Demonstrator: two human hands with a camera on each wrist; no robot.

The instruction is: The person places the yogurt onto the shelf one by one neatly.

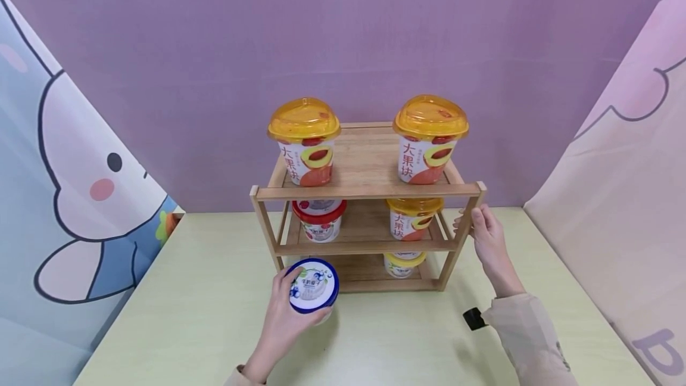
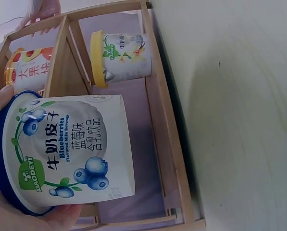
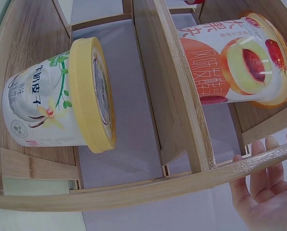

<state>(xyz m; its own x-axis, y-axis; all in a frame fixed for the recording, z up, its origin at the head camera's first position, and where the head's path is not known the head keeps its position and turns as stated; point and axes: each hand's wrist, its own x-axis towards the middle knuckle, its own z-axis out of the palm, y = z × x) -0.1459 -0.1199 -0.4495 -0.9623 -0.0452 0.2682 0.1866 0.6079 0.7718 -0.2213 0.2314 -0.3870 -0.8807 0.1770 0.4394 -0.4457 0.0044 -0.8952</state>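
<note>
My left hand [image 1: 286, 314] grips a white cup with a blue lid [image 1: 312, 286], thumb and fingers around its rim, in front of the rack's lower left in the head view. Blueberries are printed on the cup's side [image 2: 81, 149] in the left wrist view, and its base points toward the bottom shelf. My right hand [image 1: 490, 243] holds the right front post of the three-level wooden rack [image 1: 367, 192], its fingers [image 3: 258, 180] passing behind the post. On the bottom shelf, at the right, stands a yellow-lidded cup [image 3: 47, 103].
Two orange-lidded fruit cups, one left [image 1: 308, 159] and one right [image 1: 427, 159], stand on the top shelf. The middle shelf bears a red-lidded cup [image 1: 320, 228] and another orange-lidded cup [image 1: 411, 222]. A small black object [image 1: 474, 318] shows by the right sleeve. A purple backdrop [image 1: 343, 34] rises behind.
</note>
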